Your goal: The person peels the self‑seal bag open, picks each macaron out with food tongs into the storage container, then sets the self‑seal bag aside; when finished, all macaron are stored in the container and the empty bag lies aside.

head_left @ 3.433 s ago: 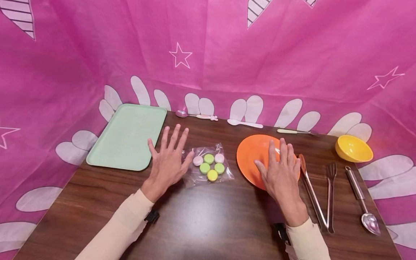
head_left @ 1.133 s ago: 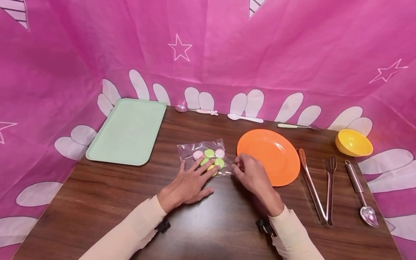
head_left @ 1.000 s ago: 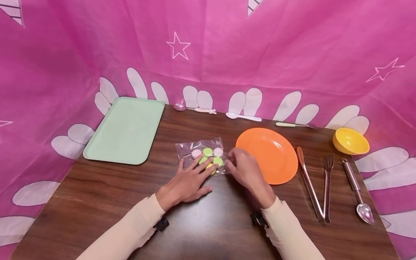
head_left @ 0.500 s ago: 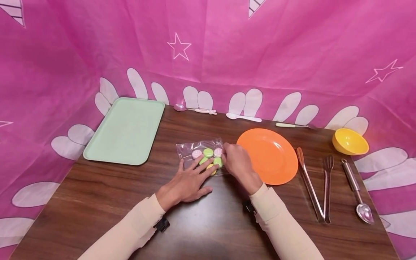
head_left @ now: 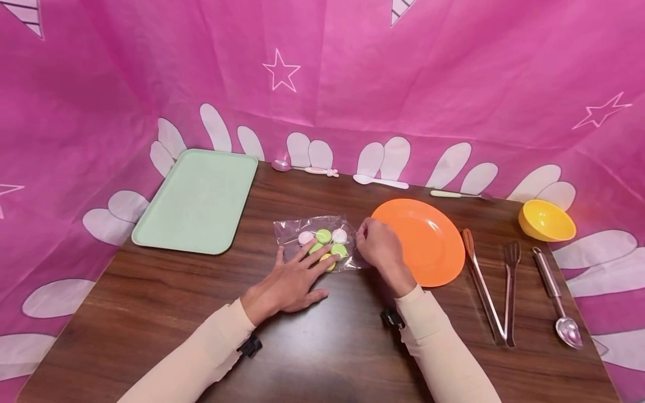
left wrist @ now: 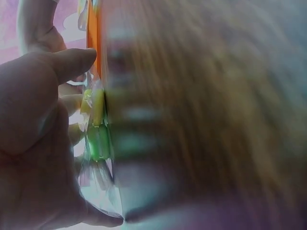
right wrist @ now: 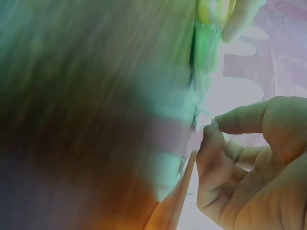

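A clear plastic bag (head_left: 292,228) lies flat near the middle of the table. Inside are several small round macarons (head_left: 323,236) in pink, green and yellow. My left hand (head_left: 289,285) rests on the bag's near part, fingers spread and straight over the yellow one and a green one. At the bag's right edge my right hand (head_left: 380,249) pinches the film between thumb and curled forefinger. In the right wrist view, a bit of clear film shows between those fingertips (right wrist: 209,136). The orange plate (head_left: 428,240) lies directly right of this hand, partly behind it.
A mint-green tray (head_left: 196,201) lies at the left. Along the back are a pink-handled spoon (head_left: 304,169), a white spoon (head_left: 380,181) and a pale-handled utensil (head_left: 456,193). To the right lie tongs (head_left: 509,291), a metal scoop (head_left: 554,291) and a yellow bowl (head_left: 546,221).
Both hands came down from hovering with spread fingers, the left onto the bag, the right to its right edge. Over the last half second the right hand shifted slightly rightward, pinching the film.
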Demonstrator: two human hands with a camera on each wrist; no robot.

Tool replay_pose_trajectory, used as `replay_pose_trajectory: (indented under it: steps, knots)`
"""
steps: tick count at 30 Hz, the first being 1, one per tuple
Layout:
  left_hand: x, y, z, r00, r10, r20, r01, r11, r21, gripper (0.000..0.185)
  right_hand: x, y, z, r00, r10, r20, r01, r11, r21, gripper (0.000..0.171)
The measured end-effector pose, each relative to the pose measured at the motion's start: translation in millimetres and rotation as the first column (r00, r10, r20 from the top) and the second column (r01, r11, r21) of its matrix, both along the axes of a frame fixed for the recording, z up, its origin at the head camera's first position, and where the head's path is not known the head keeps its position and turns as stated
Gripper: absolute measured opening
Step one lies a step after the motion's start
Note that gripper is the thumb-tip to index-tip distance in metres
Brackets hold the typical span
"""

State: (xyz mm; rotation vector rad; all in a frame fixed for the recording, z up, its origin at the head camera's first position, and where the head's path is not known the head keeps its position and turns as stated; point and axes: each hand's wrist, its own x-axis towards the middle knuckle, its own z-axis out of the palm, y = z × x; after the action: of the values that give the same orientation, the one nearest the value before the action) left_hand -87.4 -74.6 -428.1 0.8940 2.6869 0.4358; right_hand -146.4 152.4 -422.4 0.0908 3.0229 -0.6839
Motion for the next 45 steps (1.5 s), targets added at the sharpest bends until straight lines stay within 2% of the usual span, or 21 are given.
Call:
replay_pose_trajectory:
  steps: [6, 12, 17, 21, 26, 34, 41, 45]
  knots:
    - [-1.1, -2.9, 2.8, 1.000, -0.007, -0.001, 0.007, 1.000, -0.008, 0.071, 1.8, 7.3, 0.2, 1.000, 0.018, 0.010, -0.017, 0.999, -0.042, 0.014]
    - [-10.7, -0.3, 17.4, 0.999, -0.022, -0.037, 0.020, 0.999, -0.030, 0.062, 4.2, 10.3, 0.2, 0.999, 0.040, 0.031, -0.037, 0.993, -0.111, 0.012]
    - [-13.9, -1.2, 25.0, 0.999, -0.014, -0.031, 0.012, 0.999, -0.052, 0.056, 4.2, 6.2, -1.8, 0.998, 0.067, 0.003, -0.066, 0.989, -0.132, 0.013]
    - [-12.0, -3.8, 23.9, 1.000, -0.012, -0.023, 0.011, 0.999, -0.040, 0.060, -1.5, -2.1, 0.9, 0.992, 0.113, -0.050, -0.118, 0.986, -0.115, 0.019]
    - [-10.0, -5.5, 18.7, 1.000, -0.015, -0.002, 0.015, 1.000, -0.019, 0.065, -13.9, -16.4, 1.2, 0.985, 0.147, -0.087, -0.150, 0.988, -0.024, 0.019]
    - [-6.6, -4.9, 11.8, 0.999, -0.033, 0.000, 0.033, 0.999, 0.008, 0.068, -22.4, -25.4, -1.5, 0.980, 0.129, -0.149, -0.117, 0.989, 0.085, 0.010]
    - [-7.1, -6.7, 11.4, 0.999, -0.023, 0.024, 0.023, 1.000, 0.001, 0.067, -24.1, -16.5, -2.6, 0.995, 0.026, -0.095, -0.017, 0.995, 0.094, 0.017]
    - [-8.6, -9.0, 13.0, 0.999, -0.019, 0.028, 0.019, 1.000, -0.005, 0.065, -23.4, -11.2, -3.4, 0.996, 0.020, -0.090, -0.013, 0.997, 0.079, 0.017]
